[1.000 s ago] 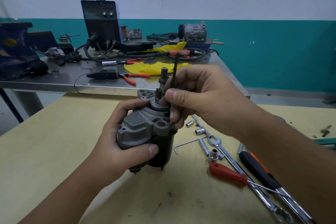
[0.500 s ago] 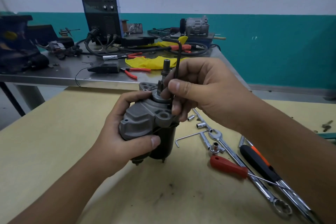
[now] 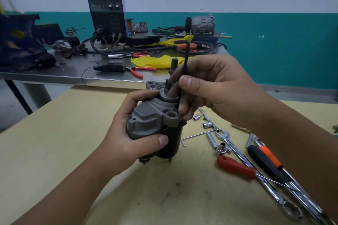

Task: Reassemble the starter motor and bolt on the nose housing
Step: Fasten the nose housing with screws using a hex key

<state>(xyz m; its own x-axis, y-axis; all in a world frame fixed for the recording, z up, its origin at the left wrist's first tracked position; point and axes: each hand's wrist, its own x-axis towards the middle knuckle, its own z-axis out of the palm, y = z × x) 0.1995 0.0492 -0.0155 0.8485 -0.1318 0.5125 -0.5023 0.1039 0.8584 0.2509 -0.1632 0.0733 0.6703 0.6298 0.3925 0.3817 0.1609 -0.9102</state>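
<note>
- Standing upright on the pale yellow worktop [image 3: 54,151], grey cast-metal starter motor with black cylindrical body [image 3: 155,124], shaft pointing up, nose housing on top.
- Left hand [image 3: 131,133] wraps around the housing, thumb across the front.
- Right hand [image 3: 210,93] pinches the black L-shaped hex key [image 3: 186,64], held vertical beside the shaft, short arm on top.
- Versus earlier: the key's short arm has swung round to point left; motor unmoved.

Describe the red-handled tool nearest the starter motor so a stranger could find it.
Start at the yellow table and look right of the starter motor. The red-handled screwdriver lies among chrome wrenches; its stubby red grip sets it apart from the black-and-orange one beside it.
</note>
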